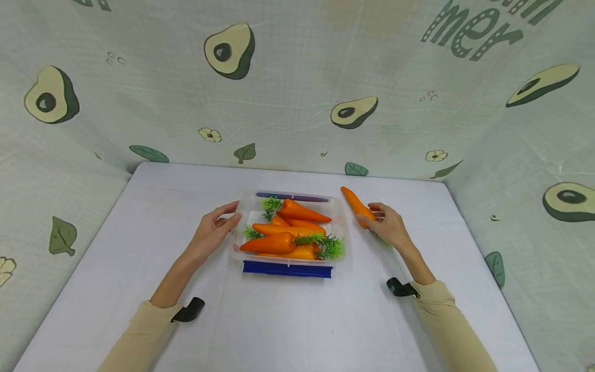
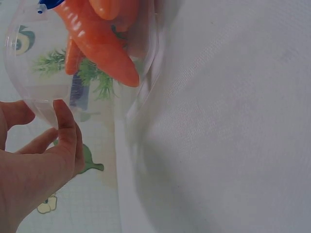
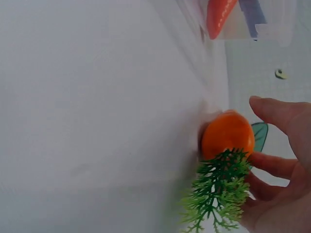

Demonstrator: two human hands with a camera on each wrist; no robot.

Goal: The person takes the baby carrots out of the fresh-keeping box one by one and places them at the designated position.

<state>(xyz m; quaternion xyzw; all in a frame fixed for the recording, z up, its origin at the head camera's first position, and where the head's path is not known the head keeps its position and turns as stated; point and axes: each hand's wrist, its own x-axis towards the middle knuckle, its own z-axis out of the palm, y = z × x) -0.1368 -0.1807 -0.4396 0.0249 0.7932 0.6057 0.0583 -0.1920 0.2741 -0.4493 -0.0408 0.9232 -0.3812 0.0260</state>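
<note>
A clear plastic container [image 1: 288,262] with blue side latches stands mid-table, holding several orange carrots [image 1: 267,243] with green leafy tops. At its left side is my left hand [image 1: 211,235]; thumb and fingers [image 2: 65,116] pinch the edge of its wall. To the right of the container, another carrot [image 1: 354,202] lies on the table, its green top [image 3: 216,191] toward me. My right hand [image 1: 388,225] is around its thick end: the fingers are along its right side, while the thumb [image 3: 277,110] stands over it, apart from it in the right wrist view.
The white table [image 1: 288,330] runs back to a cloth wall [image 1: 297,77] printed with avocados and leaves, which also closes off both sides. A small black camera [image 1: 189,310] is strapped at the left wrist, another black camera [image 1: 401,288] at the right.
</note>
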